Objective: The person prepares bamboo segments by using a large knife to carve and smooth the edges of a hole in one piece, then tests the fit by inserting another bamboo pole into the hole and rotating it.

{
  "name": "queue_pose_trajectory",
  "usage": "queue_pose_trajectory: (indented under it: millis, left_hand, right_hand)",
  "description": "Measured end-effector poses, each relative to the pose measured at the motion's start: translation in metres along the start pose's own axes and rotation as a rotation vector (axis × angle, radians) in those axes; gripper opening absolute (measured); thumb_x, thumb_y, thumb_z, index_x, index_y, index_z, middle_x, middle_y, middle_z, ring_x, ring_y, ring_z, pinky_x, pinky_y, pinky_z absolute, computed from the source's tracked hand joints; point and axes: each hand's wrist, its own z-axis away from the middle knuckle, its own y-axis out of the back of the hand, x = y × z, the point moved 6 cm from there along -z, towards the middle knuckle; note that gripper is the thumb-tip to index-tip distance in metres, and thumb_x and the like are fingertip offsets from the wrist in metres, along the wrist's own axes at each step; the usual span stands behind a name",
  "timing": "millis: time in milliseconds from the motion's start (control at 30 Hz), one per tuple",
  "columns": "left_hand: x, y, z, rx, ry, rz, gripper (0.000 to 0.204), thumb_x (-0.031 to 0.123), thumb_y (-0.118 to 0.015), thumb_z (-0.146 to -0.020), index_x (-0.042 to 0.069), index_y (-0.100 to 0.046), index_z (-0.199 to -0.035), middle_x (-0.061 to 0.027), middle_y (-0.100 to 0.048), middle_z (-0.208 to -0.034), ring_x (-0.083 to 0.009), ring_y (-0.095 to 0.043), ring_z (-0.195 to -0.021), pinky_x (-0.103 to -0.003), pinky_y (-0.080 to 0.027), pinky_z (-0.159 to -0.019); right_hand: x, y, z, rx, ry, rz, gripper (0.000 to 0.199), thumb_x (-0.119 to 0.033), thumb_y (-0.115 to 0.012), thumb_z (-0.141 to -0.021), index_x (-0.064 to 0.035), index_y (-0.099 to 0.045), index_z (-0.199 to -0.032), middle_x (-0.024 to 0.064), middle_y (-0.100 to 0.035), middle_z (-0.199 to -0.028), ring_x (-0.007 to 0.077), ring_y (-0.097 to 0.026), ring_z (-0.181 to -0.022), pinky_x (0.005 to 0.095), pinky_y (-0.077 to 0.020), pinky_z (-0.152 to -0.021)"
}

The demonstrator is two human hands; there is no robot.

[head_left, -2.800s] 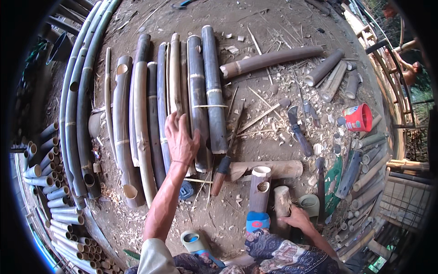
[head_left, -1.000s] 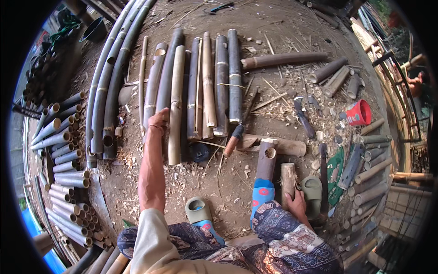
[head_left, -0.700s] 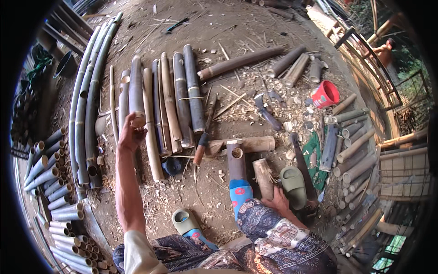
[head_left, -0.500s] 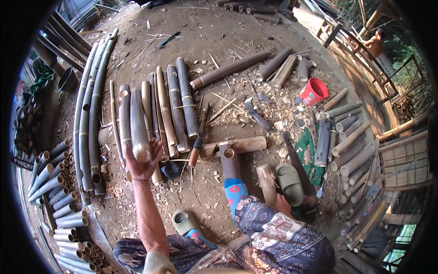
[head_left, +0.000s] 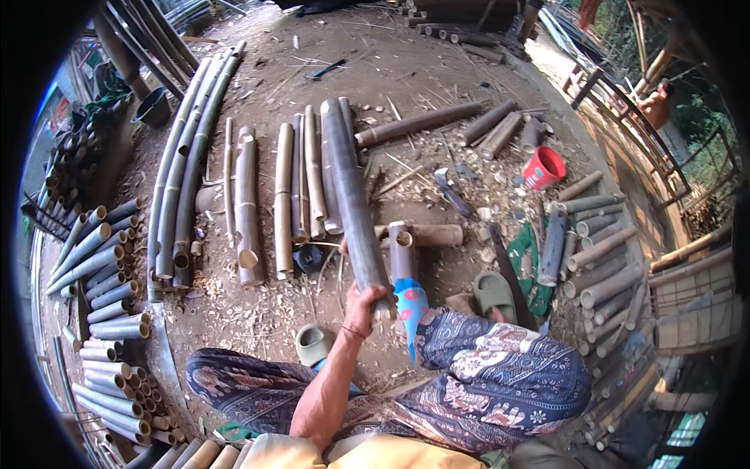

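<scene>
The long dark bamboo tube (head_left: 351, 195) slanted through the middle of the frame, its far end at upper centre and its near end just below centre. I had the left hand (head_left: 363, 309) closed around that near end, fingers wrapped about the wall. Of the right hand (head_left: 498, 314) I saw only a scrap of skin at right of centre, by a green clog (head_left: 494, 291); the patterned trousers (head_left: 500, 367) hid the rest, so I could not tell how open it was or whether it held anything.

Close to the right of the tube's near end was a short bamboo piece (head_left: 402, 254) with a hole in its side, and below it a blue sock (head_left: 410, 301); I could not make out whether the tube touched either. The tube covered part of the other poles behind it, and a thick pale log (head_left: 437, 235) lay across the ground to its right.

Left of centre, a notched tube (head_left: 247, 207) lay apart from a pale pole (head_left: 283, 199). Toward the right were a hooked blade (head_left: 453, 194), a red bucket (head_left: 544, 168) and green netting (head_left: 536, 273). Bamboo stacks (head_left: 109, 320) filled the left edge.
</scene>
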Motion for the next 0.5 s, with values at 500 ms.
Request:
queue_pose_trajectory:
  millis: [500]
  left_hand:
    - [-0.102, -0.028, 0.061, -0.421, 0.197, -0.518, 0.081, 0.043, -0.077, -0.077, -0.005, -0.044, -0.134, -0.0124, -0.064, -0.111, -0.0232, -0.058, -0.108, -0.034, -0.048, -0.093]
  right_hand:
    - [-0.21, -0.02, -0.102, -0.548, -0.119, -1.363, 0.048, -0.049, -0.061, -0.087, -0.005, -0.058, -0.107, 0.0101, -0.066, -0.091, 0.0233, -0.068, -0.074, 0.0402, -0.0575, -0.065]
